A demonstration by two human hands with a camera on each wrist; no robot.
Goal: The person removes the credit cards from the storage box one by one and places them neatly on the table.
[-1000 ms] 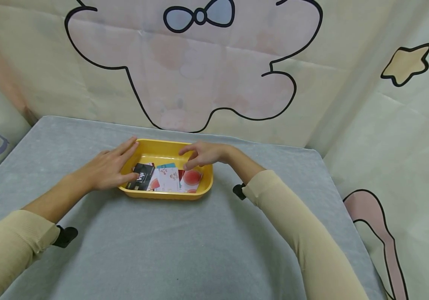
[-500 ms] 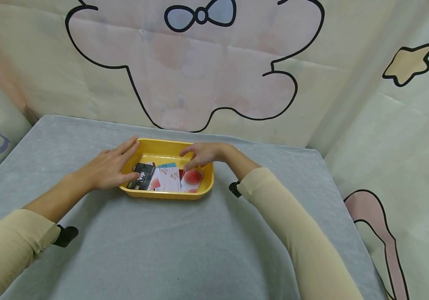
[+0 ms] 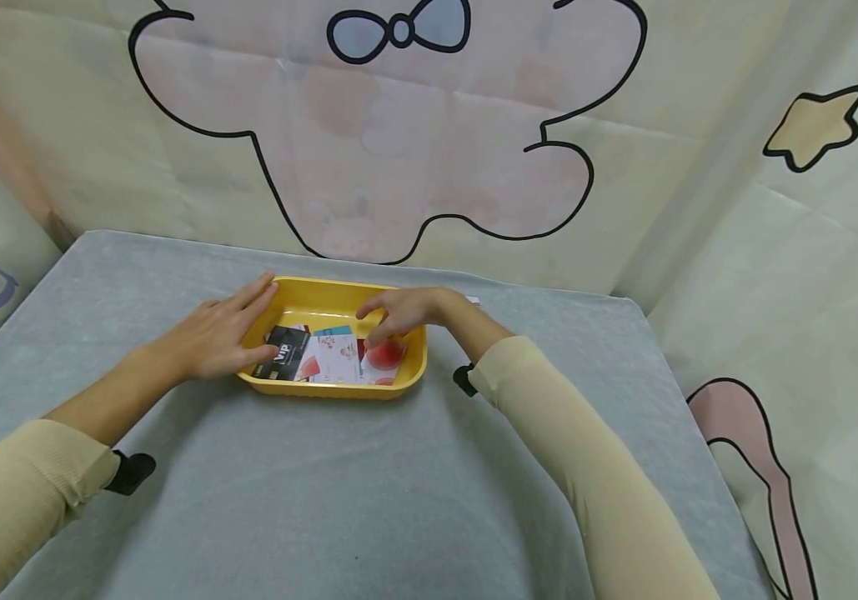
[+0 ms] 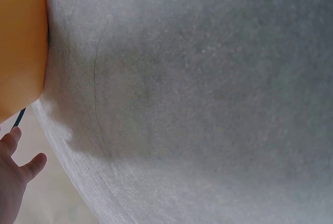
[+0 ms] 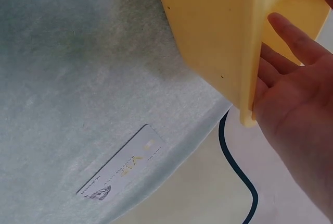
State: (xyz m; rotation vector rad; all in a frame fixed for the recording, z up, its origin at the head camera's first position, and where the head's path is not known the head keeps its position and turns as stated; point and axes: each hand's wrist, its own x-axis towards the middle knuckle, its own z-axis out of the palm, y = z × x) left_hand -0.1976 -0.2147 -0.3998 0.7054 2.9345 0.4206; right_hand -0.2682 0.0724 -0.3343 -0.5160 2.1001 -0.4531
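Observation:
A yellow plastic tray (image 3: pixel 331 390) sits towards the back of the table with several cards inside. Among them are a black VIP card (image 3: pixel 288 350), a white card (image 3: pixel 337 358) with a small print, a card with a red round picture (image 3: pixel 385 355) and part of a blue card (image 3: pixel 334 331). My left hand (image 3: pixel 222 337) lies along the tray's left end, fingers spread at the rim and thumb over the black card. My right hand (image 3: pixel 409 312) reaches over the right rim, its fingers loosely bent above the cards. Between thumb and fingers nothing shows.
A pale VIP card (image 5: pixel 125 166) lies on the grey cloth near the table's far edge, to the right of the tray and mostly behind my right wrist in the head view. A printed cloth wall (image 3: pixel 436 167) rises right behind the table (image 3: pixel 361 492).
My right wrist and sleeve have shifted slightly left, and an edge of the pale card now shows behind the wrist. The left hand, tray and cards stay in place.

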